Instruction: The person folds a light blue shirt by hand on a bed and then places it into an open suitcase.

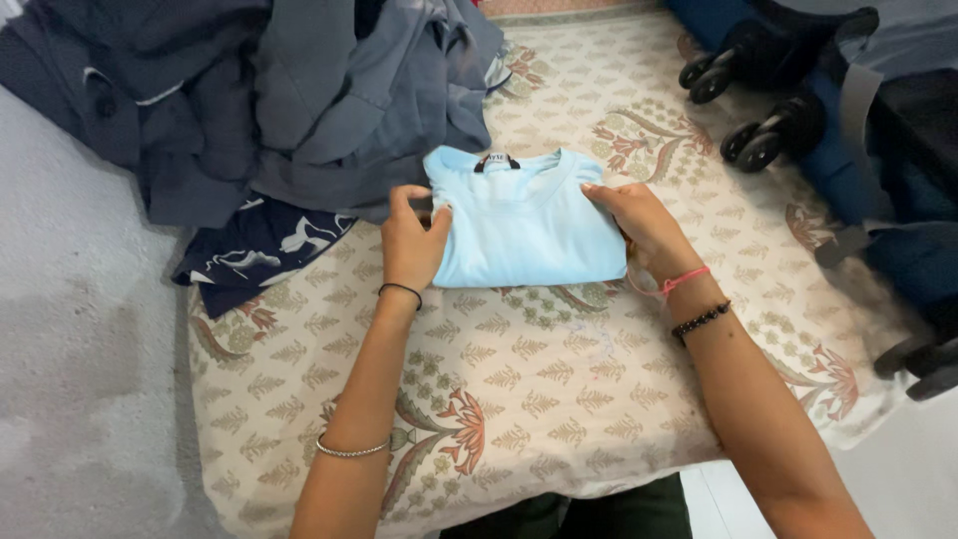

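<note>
We see a pile of grey clothes (299, 90), a navy printed garment (261, 250), wheeled suitcases (858, 130), a floral mattress (559, 379).

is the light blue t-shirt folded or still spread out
Folded. The light blue t-shirt is a compact rectangle, collar on top, sleeves tucked away, with the left hand and right hand at its sides.

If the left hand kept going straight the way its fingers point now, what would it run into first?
The left hand grips the left edge of the folded light-blue T-shirt, fingers pointing up and away. Straight on, it would probably first meet the pile of grey-blue clothes, though depth is hard to judge.
</note>
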